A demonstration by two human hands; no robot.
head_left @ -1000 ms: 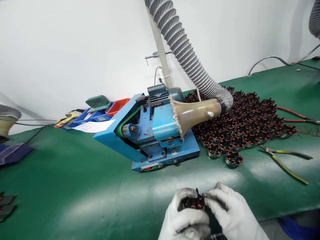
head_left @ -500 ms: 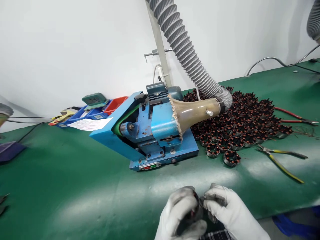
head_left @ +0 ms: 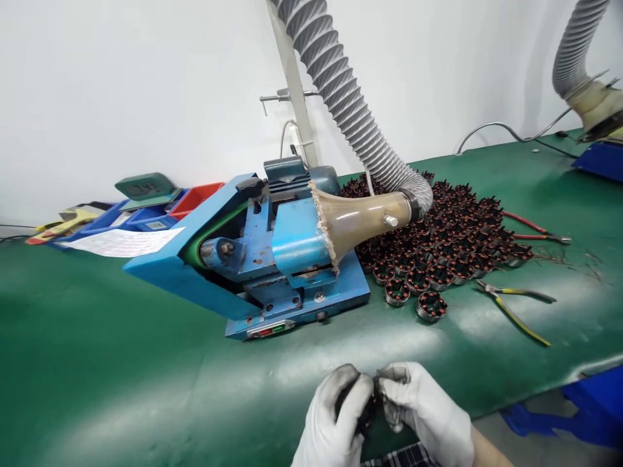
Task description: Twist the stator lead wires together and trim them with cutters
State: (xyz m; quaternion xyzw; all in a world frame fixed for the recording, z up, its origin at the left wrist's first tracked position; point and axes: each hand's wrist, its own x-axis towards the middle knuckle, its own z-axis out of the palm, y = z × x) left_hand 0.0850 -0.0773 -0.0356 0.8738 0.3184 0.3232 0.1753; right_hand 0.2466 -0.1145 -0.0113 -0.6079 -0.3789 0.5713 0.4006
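In a stained white glove, my left hand (head_left: 335, 415) is wrapped round a dark motor stator (head_left: 366, 415), mostly hidden by the fingers. My right hand (head_left: 413, 405), gloved too, pinches at the stator's right edge. Whatever lies between those fingertips is too small to make out. Both hands are at the front edge of the green bench (head_left: 195, 402). Beyond them stands a single wound stator (head_left: 431, 306), a steel ring with copper coils and black prongs, in front of a large group of similar stators (head_left: 452, 220).
A blue belt machine (head_left: 292, 259) with a grey extraction hose (head_left: 341, 84) stands behind my hands. Yellow-handled pliers (head_left: 516, 305) and red-handled pliers (head_left: 535, 230) lie to the right. Blue and red bins (head_left: 195, 200) and a paper sheet (head_left: 126, 242) are at the left.
The view has turned to the right, so the bench things sit further left. My right fingers still pinch beside the stator, and my left hand keeps hold of it.
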